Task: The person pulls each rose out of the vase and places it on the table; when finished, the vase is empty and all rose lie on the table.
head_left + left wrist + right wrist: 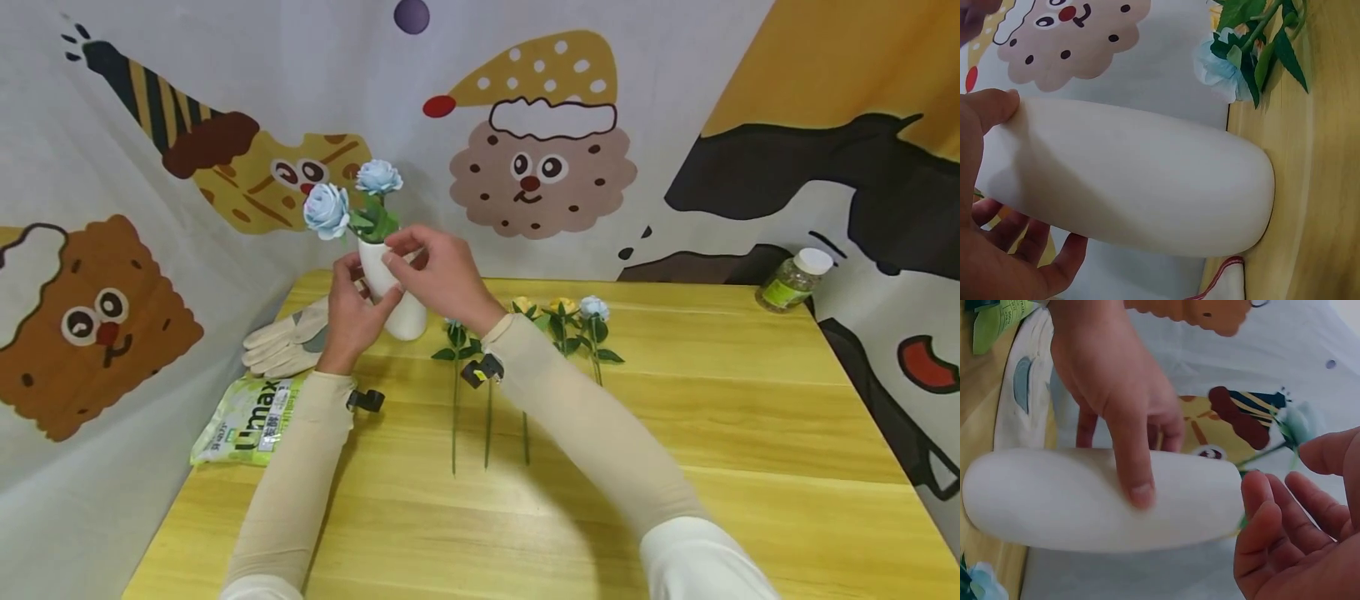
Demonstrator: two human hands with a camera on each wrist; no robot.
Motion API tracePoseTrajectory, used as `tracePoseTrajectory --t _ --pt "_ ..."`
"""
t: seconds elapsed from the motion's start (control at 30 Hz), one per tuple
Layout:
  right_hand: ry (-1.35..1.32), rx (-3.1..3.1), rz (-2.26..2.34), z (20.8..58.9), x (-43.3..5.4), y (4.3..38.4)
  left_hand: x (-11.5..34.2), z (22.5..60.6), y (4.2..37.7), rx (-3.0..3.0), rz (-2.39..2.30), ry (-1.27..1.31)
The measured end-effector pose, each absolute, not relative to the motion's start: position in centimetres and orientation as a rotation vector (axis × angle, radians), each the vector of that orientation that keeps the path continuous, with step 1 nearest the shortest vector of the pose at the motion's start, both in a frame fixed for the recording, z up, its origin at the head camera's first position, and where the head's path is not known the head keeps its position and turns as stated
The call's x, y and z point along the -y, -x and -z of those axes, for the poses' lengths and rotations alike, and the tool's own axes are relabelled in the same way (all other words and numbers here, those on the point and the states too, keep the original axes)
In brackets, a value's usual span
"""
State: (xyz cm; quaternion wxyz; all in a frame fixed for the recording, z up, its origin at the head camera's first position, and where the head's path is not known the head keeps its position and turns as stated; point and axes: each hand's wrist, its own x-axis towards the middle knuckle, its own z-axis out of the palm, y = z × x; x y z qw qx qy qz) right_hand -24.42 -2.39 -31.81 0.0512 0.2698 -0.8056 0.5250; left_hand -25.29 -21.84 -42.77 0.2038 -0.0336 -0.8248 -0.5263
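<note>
A white vase [406, 312] stands on the table, with two light blue artificial roses [327, 210] and green leaves [375, 221] rising from its mouth. My left hand [352, 312] grips the vase around its upper body, thumb on one side and fingers on the other, as the right wrist view shows. At the rim is my right hand [446, 271], its fingers loosely bent and thumb apart from them. In the right wrist view those fingers [1260, 494] are right by the vase mouth, and a stem [1266, 452] passes behind the gap between them and the thumb.
Several blue and yellow artificial roses [595, 307] lie on the wooden table [712, 417], partly behind my right forearm. A pale glove [281, 346] and a green-and-white packet [240, 425] lie at the left. A white-lidded jar [793, 282] stands far right, near the printed curtain [420, 75].
</note>
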Motion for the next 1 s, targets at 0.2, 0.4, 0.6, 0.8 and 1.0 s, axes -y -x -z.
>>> tracePoseTrajectory --t 0.2,0.4,0.6,0.8,1.0 --pt "-0.833 2.491 -1.579 31.5 4.9 25.4 22.3 42.7 25.7 2.325 1.416 0.15" --pt "-0.856 2.501 -1.512 31.5 6.4 26.4 22.5 42.7 25.7 2.354 1.405 0.177" --pt "-0.792 2.52 -1.454 31.6 7.1 26.8 22.4 42.8 25.8 2.361 1.398 0.179" --pt "-0.731 2.563 -1.358 31.3 7.5 27.3 22.3 43.0 25.7 2.335 1.416 0.176" --pt "-0.692 2.515 -1.385 31.1 7.2 27.3 22.2 43.0 25.8 2.322 1.429 0.189"
